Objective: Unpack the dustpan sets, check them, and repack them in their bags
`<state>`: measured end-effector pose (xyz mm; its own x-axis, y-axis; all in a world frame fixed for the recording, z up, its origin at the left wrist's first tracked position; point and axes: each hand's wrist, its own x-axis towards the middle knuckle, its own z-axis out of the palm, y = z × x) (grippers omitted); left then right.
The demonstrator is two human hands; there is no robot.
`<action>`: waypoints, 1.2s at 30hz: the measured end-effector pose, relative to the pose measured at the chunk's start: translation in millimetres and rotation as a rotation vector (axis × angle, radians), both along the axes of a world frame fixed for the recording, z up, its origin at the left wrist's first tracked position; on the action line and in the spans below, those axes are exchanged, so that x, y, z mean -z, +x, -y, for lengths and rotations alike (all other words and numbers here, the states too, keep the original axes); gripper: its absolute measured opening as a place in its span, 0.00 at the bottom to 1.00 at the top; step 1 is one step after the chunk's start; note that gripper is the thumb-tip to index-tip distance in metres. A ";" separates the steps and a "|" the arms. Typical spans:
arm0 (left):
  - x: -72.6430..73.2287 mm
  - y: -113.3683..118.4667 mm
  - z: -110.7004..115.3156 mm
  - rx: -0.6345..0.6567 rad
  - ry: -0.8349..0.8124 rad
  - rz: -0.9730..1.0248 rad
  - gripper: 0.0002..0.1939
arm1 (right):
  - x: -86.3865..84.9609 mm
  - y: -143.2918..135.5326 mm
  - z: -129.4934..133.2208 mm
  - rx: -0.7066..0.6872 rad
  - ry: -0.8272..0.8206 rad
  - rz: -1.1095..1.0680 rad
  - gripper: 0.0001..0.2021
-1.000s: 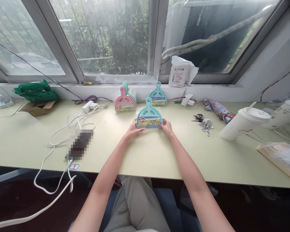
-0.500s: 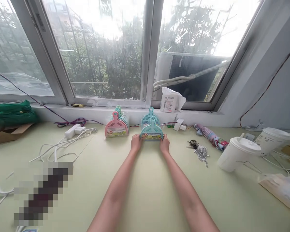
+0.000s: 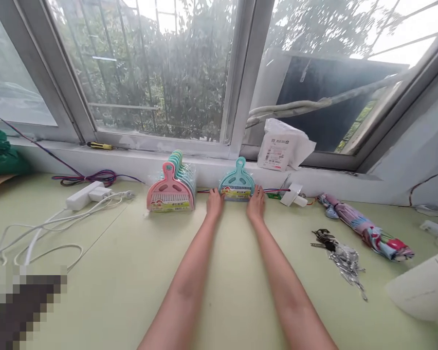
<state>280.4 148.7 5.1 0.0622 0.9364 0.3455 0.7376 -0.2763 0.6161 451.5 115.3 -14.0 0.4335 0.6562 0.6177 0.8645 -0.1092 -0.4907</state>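
A teal mini dustpan and brush set (image 3: 236, 181) in clear wrapping stands upright against the low wall under the window, handle up. My left hand (image 3: 214, 203) grips its left lower edge, thumb towards the front. On its right lower edge is my right hand (image 3: 256, 201), with the fingers along the side. Another teal set shows only as a thin outline behind it. To the left stands a row of several wrapped dustpan sets, a pink one (image 3: 170, 192) in front and teal, yellow and green handles behind.
Left are a white power adapter (image 3: 84, 195) with cables and a yellow screwdriver (image 3: 99, 145) on the sill. Right are a white plug (image 3: 294, 195), keys (image 3: 324, 239), a folded umbrella (image 3: 365, 226) and a white cup (image 3: 421, 287). A white package (image 3: 275, 148) leans on the window.
The front teal set has moved back, close against the one behind it, with both hands still at its sides. The view has shifted nearer to the window.
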 end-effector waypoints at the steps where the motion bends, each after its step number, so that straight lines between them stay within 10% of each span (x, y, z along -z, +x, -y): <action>1: 1.5 0.7 0.0 0.007 0.003 0.000 0.18 | 0.4 0.1 0.2 -0.007 -0.005 0.009 0.29; 8: -4.9 -10.8 25.3 -0.017 0.075 0.143 0.32 | -17.1 -17.3 27.1 -0.018 0.030 0.162 0.33; 15: -18.3 -40.9 105.2 0.049 0.296 0.250 0.20 | -32.1 -57.4 86.5 -0.262 -0.010 0.322 0.29; 19: -31.0 -77.9 129.6 -0.336 0.326 0.299 0.20 | -24.8 -79.6 129.4 -0.316 -0.092 0.319 0.24; 24: -58.2 -179.3 104.6 -0.718 0.075 0.340 0.20 | -13.7 -122.4 198.4 -0.348 -0.218 0.278 0.20; 29: -72.7 -258.6 84.8 -0.351 -0.213 0.229 0.24 | -15.7 -156.7 232.6 -0.466 -0.241 0.308 0.20; 36: -72.7 -256.2 113.8 0.141 -0.381 0.452 0.17 | -20.5 -158.7 229.6 -0.408 -0.269 0.233 0.17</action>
